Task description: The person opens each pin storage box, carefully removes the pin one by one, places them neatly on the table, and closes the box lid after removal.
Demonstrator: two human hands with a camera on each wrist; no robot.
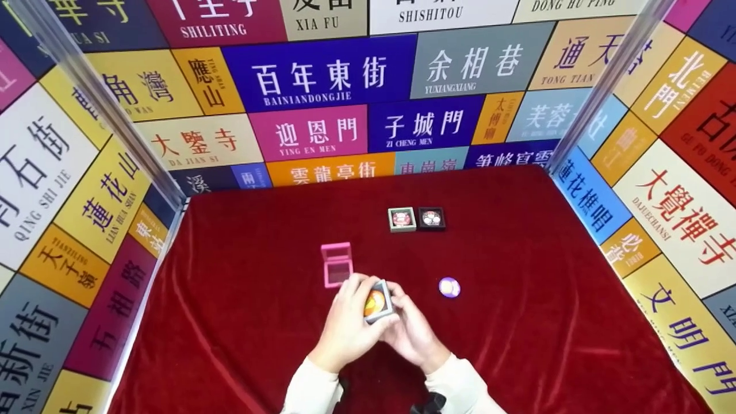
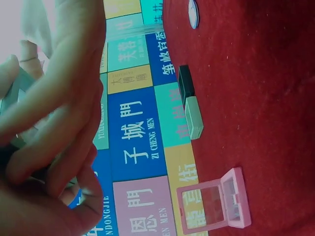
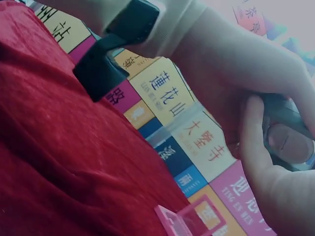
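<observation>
Both hands hold a small grey square box (image 1: 386,292) above the red cloth, near the middle of the head view. An orange round badge (image 1: 375,303) shows inside its frame. My left hand (image 1: 348,329) grips the box from the left, thumb along its lower edge. On the other side, my right hand (image 1: 417,336) has its fingers curled round the right and far edges. A dull round face (image 3: 289,142) shows in the box in the right wrist view. Just beyond the left fingers, a pink hinged case (image 1: 326,277) stands with its lid raised.
A purple-rimmed round badge (image 1: 449,287) lies on the red cloth (image 1: 517,322) to the right. Farther back, a pale green box (image 1: 402,230) and a black box (image 1: 432,229) sit side by side, each holding a round badge. Panels of printed signs (image 1: 322,75) enclose the table.
</observation>
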